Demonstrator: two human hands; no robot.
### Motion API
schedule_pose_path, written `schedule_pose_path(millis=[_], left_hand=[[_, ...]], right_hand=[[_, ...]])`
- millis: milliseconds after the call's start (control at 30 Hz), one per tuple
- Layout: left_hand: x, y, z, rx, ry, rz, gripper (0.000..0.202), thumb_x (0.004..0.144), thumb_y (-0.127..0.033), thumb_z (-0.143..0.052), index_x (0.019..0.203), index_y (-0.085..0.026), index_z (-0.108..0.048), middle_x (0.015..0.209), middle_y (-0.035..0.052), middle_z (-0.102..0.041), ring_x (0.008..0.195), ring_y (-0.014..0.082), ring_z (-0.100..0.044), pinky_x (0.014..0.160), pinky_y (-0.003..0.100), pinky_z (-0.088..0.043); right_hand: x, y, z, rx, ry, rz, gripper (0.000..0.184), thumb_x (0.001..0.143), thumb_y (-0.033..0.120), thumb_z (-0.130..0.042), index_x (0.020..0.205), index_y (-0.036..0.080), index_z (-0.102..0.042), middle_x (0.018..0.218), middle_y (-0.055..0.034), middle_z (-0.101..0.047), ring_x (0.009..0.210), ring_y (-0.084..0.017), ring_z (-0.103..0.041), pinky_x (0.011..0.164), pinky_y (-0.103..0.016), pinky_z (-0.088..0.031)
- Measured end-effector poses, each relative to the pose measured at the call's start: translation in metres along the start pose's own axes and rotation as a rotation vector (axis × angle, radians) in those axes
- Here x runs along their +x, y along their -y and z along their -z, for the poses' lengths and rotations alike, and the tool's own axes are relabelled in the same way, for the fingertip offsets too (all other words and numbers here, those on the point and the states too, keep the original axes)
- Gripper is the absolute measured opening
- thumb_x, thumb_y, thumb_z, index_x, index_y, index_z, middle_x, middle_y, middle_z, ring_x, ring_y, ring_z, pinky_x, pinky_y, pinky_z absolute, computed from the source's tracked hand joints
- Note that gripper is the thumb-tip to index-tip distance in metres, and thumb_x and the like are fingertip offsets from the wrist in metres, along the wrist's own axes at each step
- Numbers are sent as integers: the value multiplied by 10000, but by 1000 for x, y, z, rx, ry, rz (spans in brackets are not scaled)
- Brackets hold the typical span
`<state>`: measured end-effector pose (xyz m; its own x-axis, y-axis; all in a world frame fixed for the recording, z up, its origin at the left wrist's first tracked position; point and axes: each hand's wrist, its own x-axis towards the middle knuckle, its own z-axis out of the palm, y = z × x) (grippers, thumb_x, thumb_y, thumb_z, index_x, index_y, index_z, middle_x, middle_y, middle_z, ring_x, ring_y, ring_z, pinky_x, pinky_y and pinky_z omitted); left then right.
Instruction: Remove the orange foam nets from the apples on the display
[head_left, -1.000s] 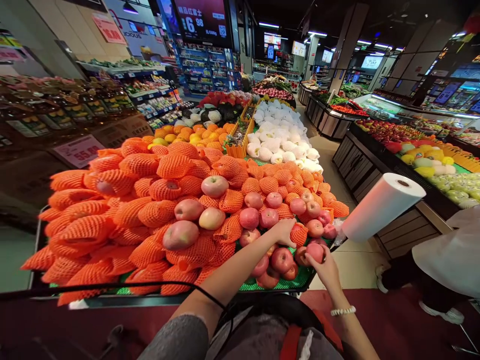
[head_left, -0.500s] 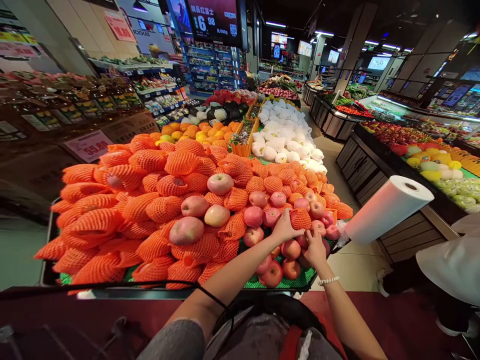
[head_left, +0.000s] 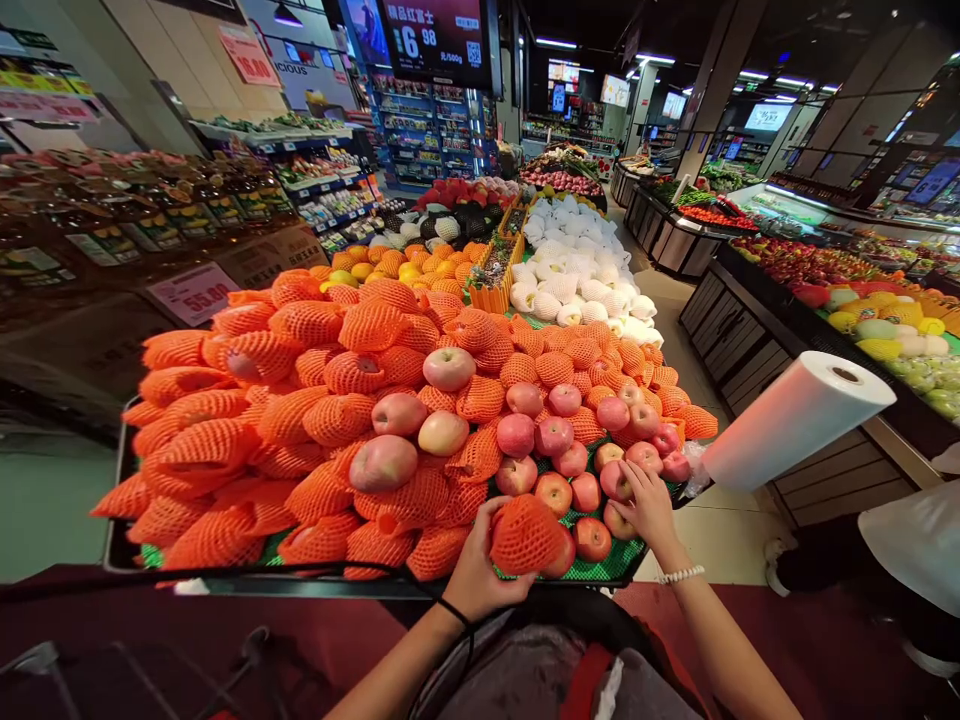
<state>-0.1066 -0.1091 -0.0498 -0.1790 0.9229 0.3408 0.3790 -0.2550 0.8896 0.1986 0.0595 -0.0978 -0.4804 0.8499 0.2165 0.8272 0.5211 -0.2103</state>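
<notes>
Nearest you, the black cord (head_left: 452, 607) lies over your left wrist, so it could catch on a wide sweep. Your left hand (head_left: 472, 572) is curled around the netted fruit (head_left: 527, 537), thumb beneath and fingers behind, opened only to its width; that cupped hold seems meant to carry the round weight without squashing the mesh. It sits by the front rim (head_left: 315, 588) of the stand, against your body's side of the display. A little farther in, your right hand (head_left: 651, 512) reaches palm-down over the bare apples, its half-bent fingers touching a red apple (head_left: 613, 481); you can't tell from here whether they grip it or merely rest there. Green matting (head_left: 589, 572) shows between the apples at the front right corner, giving your fingertips some room, while the plastic bag roll (head_left: 799, 420) leans beyond your right hand and limits a swing that way. Past the bare apples, the orange-netted pile (head_left: 322, 420) rises leftward, its sleeves likely there to cushion the fruit, and the white-netted fruit (head_left: 577, 280) lies behind. Right of that, the aisle floor (head_left: 667, 300) runs back between the displays.
</notes>
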Motion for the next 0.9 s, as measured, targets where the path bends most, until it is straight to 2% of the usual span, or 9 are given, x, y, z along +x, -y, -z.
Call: schedule_pose_path(millis=[167,300,367,467,533,600,700,800,900], left_hand=[[-45,19,20,5,-123,31,724,696,-351,-753,1341,-202,-459,1259,153,-627,1156,343,-670,1022,535,-566],[-59,20,40,75,-187,56,725,745,-325,-782,1368,-213,-431,1295,159,-611,1203,337,-661,1047,531,-566],[-61,22,47,106,-217,55,727,758,-322,-791,1377,-219,-422,1307,155,-602,1216,330,-660,1045,516,-574],[-64,25,51,124,-322,58,706,753,-365,-786,1351,-217,-442,1287,147,-604,1196,335,-668,1038,536,-574],[-66,26,52,114,-384,85,697,737,-400,-786,1322,-211,-458,1272,146,-601,1192,342,-662,1058,565,-552],[-68,25,52,86,-418,138,721,713,-422,-795,1315,-208,-461,1289,155,-586,1223,352,-638,1080,574,-533],[-72,24,54,52,-429,200,774,682,-438,-811,1327,-211,-449,1326,168,-563,1271,368,-602,1100,581,-514],[-75,24,56,59,-432,208,748,681,-441,-808,1306,-216,-462,1300,155,-580,1241,362,-621,1122,606,-489],[-77,26,58,60,-455,211,742,672,-452,-810,1290,-216,-474,1291,147,-584,1226,356,-629,1135,600,-483]], right_hand=[[29,-8,26,-46,175,134,768,704,138,-793,1439,304,-641,1475,-53,-657,1301,-364,-554,1160,-569,-374],[35,0,33,-72,240,177,841,657,69,-754,1463,268,-621,1529,-71,-613,1314,-370,-548,1148,-556,-382],[33,13,31,-88,254,198,816,712,130,-756,1501,237,-580,1578,-93,-561,1387,-362,-503,1194,-555,-333],[34,37,23,-124,276,224,680,800,290,-760,1456,189,-611,1540,-125,-591,1427,-349,-476,1246,-543,-260],[39,50,17,-153,292,231,605,771,309,-793,1348,165,-680,1446,-155,-657,1380,-376,-511,1242,-564,-247],[48,59,11,-180,310,239,542,704,264,-836,1223,152,-731,1285,-180,-731,1277,-400,-574,1196,-570,-298],[59,63,6,-207,328,254,440,646,245,-867,1066,172,-761,1053,-169,-769,1110,-380,-637,1099,-508,-388],[62,57,8,-212,312,264,512,614,338,-897,1080,197,-739,1085,-145,-752,1086,-354,-638,1074,-466,-401],[57,48,12,-216,276,247,515,693,470,-866,1104,201,-710,1105,-124,-745,1106,-340,-633,1117,-489,-372]])
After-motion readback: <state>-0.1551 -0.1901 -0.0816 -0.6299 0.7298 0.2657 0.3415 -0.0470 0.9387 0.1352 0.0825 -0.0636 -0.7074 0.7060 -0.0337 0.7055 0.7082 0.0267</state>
